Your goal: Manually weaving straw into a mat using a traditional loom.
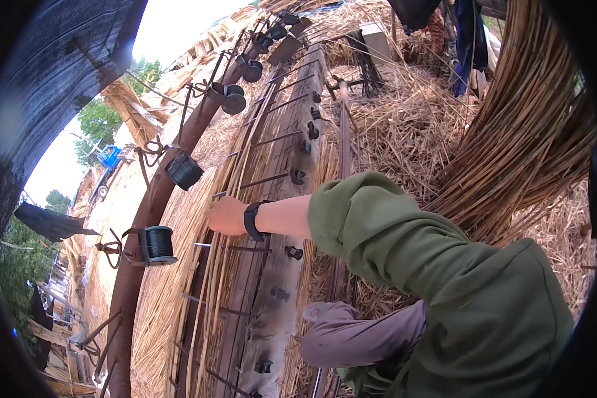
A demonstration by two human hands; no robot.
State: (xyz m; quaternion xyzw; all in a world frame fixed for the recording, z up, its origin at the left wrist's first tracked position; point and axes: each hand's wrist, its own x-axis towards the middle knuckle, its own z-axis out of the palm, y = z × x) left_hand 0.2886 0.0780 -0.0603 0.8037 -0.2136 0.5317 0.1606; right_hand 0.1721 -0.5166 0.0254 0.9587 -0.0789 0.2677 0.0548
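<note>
My right hand (pixel 227 216) reaches in from the right across a long row of dry reed stalks (pixel 212 282). Its fingers curl down among the stalks and look closed on some of them, though the fingertips are hidden. A black watch (pixel 253 221) circles the wrist, below an olive-green sleeve (pixel 391 232). Under the stalks runs a long metal frame (pixel 282 265) with thin crossing rods (pixel 249 249). Left of the hand, a spool of dark wire (pixel 159 245) hangs from a curved brown pipe (pixel 142 229). My left hand does not show.
More wire spools (pixel 184 172) line the pipe toward the far end. A big reed bundle (pixel 517 146) leans at the right, above loose straw (pixel 411 132). My bent knee (pixel 365 335) is beside the frame. Another person's blue trousers (pixel 467 50) appear at the far right; a blue vehicle (pixel 107 159) stands left.
</note>
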